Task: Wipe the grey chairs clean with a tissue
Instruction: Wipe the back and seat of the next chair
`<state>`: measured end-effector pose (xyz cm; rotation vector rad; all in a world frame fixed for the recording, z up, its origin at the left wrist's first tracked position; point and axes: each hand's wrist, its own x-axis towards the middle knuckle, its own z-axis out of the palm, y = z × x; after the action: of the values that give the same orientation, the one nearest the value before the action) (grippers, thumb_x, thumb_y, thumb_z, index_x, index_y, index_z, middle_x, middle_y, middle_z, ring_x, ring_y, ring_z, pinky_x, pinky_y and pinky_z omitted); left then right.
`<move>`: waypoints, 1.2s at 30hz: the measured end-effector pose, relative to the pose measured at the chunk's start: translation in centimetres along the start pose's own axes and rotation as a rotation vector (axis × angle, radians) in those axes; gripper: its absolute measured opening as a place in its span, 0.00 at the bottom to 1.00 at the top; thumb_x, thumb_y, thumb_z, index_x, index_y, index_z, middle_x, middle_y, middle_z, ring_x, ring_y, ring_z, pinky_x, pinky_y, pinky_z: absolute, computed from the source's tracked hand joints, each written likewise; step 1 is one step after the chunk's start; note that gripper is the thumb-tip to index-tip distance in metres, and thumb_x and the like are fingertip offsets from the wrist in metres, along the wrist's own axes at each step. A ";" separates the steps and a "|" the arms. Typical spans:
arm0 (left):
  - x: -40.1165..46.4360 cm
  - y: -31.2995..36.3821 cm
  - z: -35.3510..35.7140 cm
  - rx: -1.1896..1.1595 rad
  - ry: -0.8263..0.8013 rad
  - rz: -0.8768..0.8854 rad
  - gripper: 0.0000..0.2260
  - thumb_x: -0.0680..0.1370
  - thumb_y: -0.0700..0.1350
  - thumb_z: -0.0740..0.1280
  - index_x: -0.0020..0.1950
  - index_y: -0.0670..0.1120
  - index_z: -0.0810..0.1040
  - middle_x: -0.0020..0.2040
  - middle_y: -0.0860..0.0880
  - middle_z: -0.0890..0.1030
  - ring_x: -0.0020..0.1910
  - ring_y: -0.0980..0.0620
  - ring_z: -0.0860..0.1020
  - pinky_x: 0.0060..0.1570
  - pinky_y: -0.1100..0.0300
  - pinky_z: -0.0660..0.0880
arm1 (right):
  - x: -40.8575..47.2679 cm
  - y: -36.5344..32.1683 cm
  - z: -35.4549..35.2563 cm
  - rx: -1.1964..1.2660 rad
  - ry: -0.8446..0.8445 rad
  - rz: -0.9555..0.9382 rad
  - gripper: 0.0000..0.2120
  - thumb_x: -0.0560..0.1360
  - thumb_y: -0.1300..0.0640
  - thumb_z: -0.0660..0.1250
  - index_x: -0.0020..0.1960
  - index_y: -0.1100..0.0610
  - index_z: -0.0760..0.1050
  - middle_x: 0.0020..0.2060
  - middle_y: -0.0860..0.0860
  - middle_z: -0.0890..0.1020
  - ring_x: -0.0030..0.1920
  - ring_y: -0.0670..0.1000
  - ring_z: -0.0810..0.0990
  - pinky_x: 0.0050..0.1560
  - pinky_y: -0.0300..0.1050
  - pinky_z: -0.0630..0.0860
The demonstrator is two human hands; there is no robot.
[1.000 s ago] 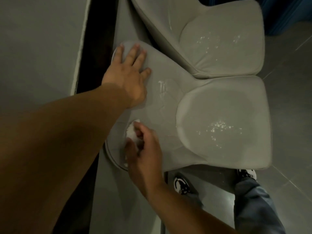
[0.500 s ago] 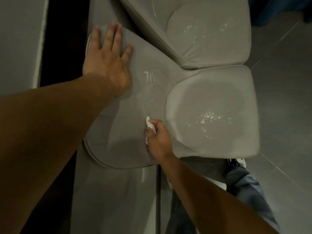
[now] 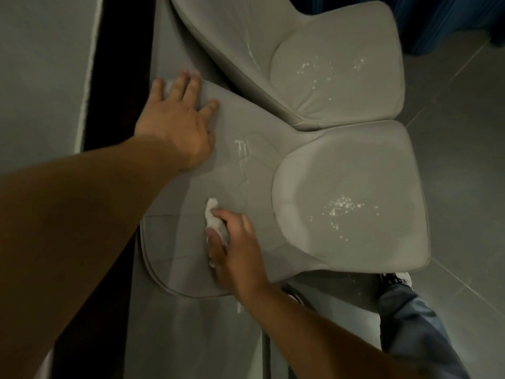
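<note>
On the grey tiled floor (image 3: 464, 138), two grey chairs stand side by side. Your left hand (image 3: 177, 127) lies flat, fingers spread, on the backrest of the near chair (image 3: 355, 214). Your right hand (image 3: 235, 250) pinches a crumpled white tissue (image 3: 214, 220) against that backrest. The far chair (image 3: 341, 64) shows white specks on its seat.

A: Camera setup?
B: One view, head-worn, wide-angle. Looks steeply down and forward, close over the near grey chair (image 3: 341, 214).
A: Coverage?
B: Both forearms enter from the bottom edge; left hand (image 3: 177, 127) and right hand (image 3: 235, 250) sit mid-frame. Second grey chair (image 3: 333, 64) at top, floor (image 3: 459, 149) right. Edges bend.
A: Overlap?
B: None, single camera.
</note>
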<state>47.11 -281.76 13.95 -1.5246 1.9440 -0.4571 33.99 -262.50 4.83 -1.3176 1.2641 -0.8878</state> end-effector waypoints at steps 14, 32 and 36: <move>1.2 0.5 0.1 0.054 0.161 -0.061 0.29 0.82 0.60 0.51 0.81 0.51 0.56 0.77 0.36 0.62 0.72 0.34 0.64 0.64 0.39 0.66 | 2.9 3.5 -1.0 0.163 0.120 0.415 0.06 0.78 0.48 0.65 0.48 0.49 0.79 0.43 0.52 0.82 0.43 0.54 0.82 0.46 0.57 0.80; 1.5 0.6 1.5 0.079 0.252 -0.062 0.31 0.81 0.64 0.52 0.81 0.51 0.56 0.73 0.37 0.66 0.66 0.34 0.68 0.61 0.42 0.69 | 3.2 17.6 -3.8 -0.336 -0.185 0.738 0.21 0.79 0.39 0.58 0.54 0.54 0.79 0.51 0.56 0.83 0.54 0.59 0.80 0.55 0.48 0.75; 1.7 0.7 1.9 0.112 0.285 -0.083 0.30 0.81 0.64 0.52 0.80 0.52 0.57 0.72 0.37 0.67 0.66 0.34 0.69 0.61 0.43 0.69 | 4.4 13.7 -3.6 -0.179 -0.058 0.581 0.13 0.78 0.44 0.64 0.51 0.53 0.80 0.46 0.53 0.84 0.50 0.57 0.81 0.52 0.47 0.75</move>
<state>47.61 -283.02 11.71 -1.5394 2.0316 -0.8451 28.56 -265.85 -8.61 -1.0107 1.5913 -0.3303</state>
